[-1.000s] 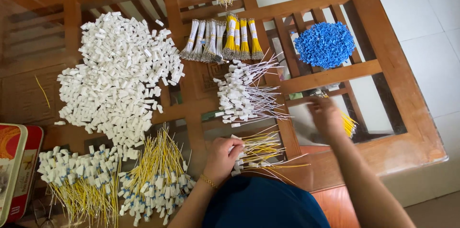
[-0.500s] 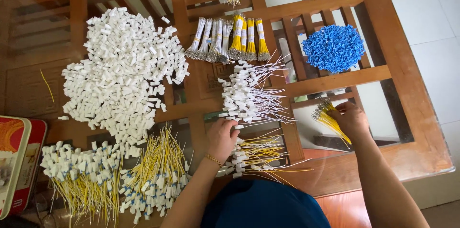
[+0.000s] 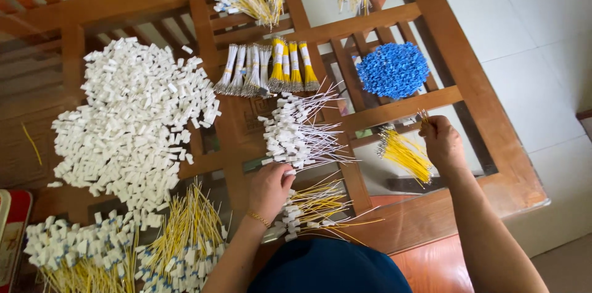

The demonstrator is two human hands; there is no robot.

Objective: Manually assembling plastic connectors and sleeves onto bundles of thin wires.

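Head view, looking down on a glass-topped wooden table (image 3: 468, 93). Right hand (image 3: 443, 142) raised just above the glass, fingers (image 3: 430, 125) pinched shut around the upper ends of a loose bundle of thin yellow wires (image 3: 404, 154), strands fanning out down and to the left of the hand. Left hand (image 3: 269, 187) palm-down near the table's front edge, fingers curled loosely, fingertips touching the near edge of a small heap of white tags with white wires (image 3: 296, 133); no firm grip visible, whether anything is pinched underneath cannot be told. Thin gold bracelet (image 3: 259, 218) at the left wrist. Just right of the left hand, a small fan of yellow wires with white tags (image 3: 311, 203). Further left, a big heap of loose white plastic tags (image 3: 129, 120). Behind, a row of tied white and yellow wire bundles (image 3: 266, 70) and a round pile of blue plastic pieces (image 3: 393, 70), well apart from both hands
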